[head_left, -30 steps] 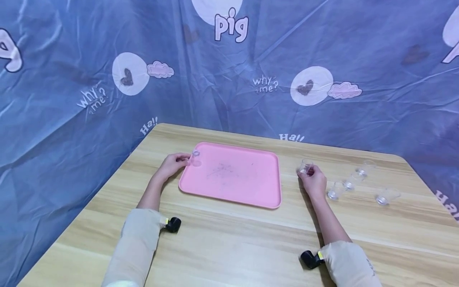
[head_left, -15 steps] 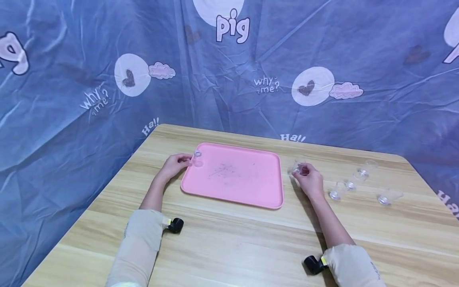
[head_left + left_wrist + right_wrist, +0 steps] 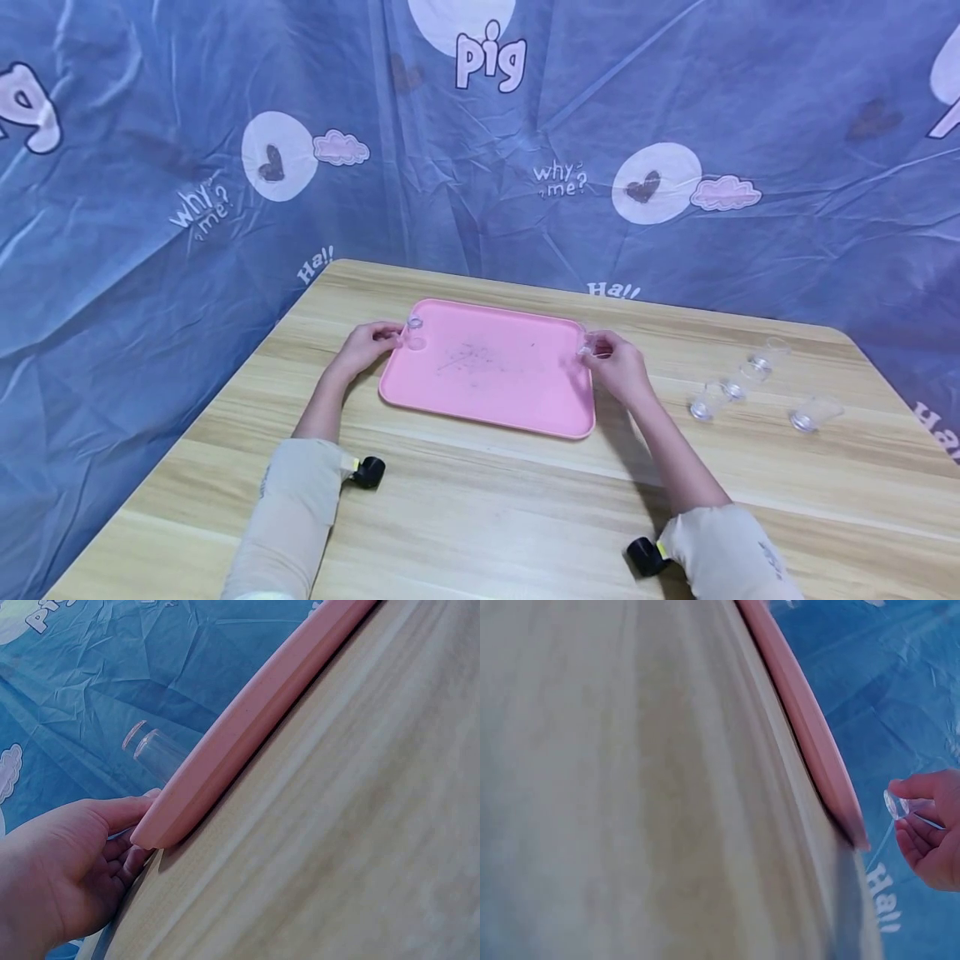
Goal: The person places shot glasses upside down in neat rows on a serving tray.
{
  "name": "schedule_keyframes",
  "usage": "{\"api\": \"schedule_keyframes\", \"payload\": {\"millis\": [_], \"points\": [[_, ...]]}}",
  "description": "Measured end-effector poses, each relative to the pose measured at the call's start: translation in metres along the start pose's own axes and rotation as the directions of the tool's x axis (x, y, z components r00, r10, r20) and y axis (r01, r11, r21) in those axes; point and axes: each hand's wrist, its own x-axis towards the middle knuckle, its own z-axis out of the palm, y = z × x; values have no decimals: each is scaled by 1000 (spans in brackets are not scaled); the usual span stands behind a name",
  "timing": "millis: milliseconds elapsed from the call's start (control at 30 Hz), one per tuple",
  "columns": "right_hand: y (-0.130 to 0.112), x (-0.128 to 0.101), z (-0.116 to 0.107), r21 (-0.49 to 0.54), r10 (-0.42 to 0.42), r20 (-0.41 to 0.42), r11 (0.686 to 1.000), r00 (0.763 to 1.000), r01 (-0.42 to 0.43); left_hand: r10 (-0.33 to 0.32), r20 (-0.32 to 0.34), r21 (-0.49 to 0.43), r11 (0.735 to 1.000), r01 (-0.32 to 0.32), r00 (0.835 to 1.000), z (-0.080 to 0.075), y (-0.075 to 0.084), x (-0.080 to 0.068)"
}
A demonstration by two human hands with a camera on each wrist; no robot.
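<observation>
A pink tray (image 3: 487,392) lies on the wooden table. Its left edge is held by my left hand (image 3: 366,348), with the thumb (image 3: 135,812) at the rim and the other fingers curled below it. Just inside that edge stands a small clear cup (image 3: 415,323), seen over the rim in the left wrist view. At the opposite edge, my right hand (image 3: 621,367) pinches another small clear cup (image 3: 897,804) between thumb and fingers. This cup overlaps the tray's right rim in the head view, and its shadow falls on the tray.
Several more clear cups (image 3: 702,405) with thick bottoms stand on the table (image 3: 480,517) to the right, one (image 3: 813,413) apart from the others. A blue printed cloth (image 3: 480,200) hangs behind the table.
My right hand has carried its cup leftward from the table beside the tray to the tray's right edge. The left hand has stayed at the left edge.
</observation>
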Motion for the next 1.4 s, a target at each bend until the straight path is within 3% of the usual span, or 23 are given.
{"api": "schedule_keyframes", "payload": {"millis": [133,500,733,967,1167,1400], "points": [[-15,4,5,3,-12,27,1000,1000,12,49,-1,-25,998,-49,999,-1,-4,1],[-47,15,17,43,-58,76,998,995,54,-15,1,22,1000,15,1000,0,1,0],[-61,22,32,94,-95,84,992,992,87,-1,-8,25,1000,1,1000,-2,0,1],[-76,29,50,49,-69,124,997,990,63,-14,0,31,999,14,1000,-4,-1,-1],[-86,34,63,121,-65,155,992,986,46,0,2,22,1000,0,1000,-2,0,-2],[-92,38,78,130,-76,164,990,984,55,-12,5,18,1000,12,1000,0,2,0]]}}
